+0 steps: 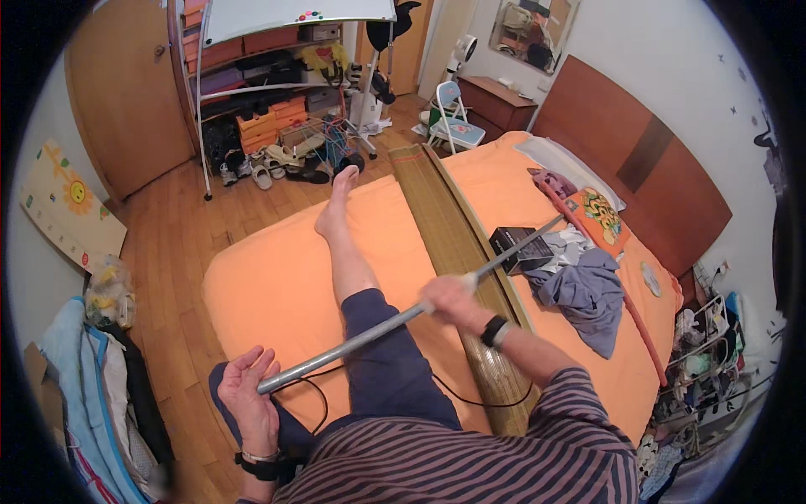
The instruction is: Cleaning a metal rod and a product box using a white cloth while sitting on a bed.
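Observation:
A long grey metal pole (353, 343) slants across my lap, its thick end low at the left and a thinner section reaching up to the right over the bed. My right hand (453, 301), slightly blurred, is closed around it near where it narrows. Beside the thick end is my left hand (249, 393), palm turned up and fingers stretched out; the end seems to touch it without being gripped. Under the pole, my legs lie on the orange bed sheet (260, 277). A black cable (323, 403) loops beneath the pole.
A partly rolled bamboo mat (445, 218) runs along the bed. Beyond it lie a black box (514, 244), a grey-blue garment (588, 298) and a long pinkish-red rod (642, 336). A folding chair (453, 118), a whiteboard (294, 18) and a shoe rack (269, 109) stand farther off.

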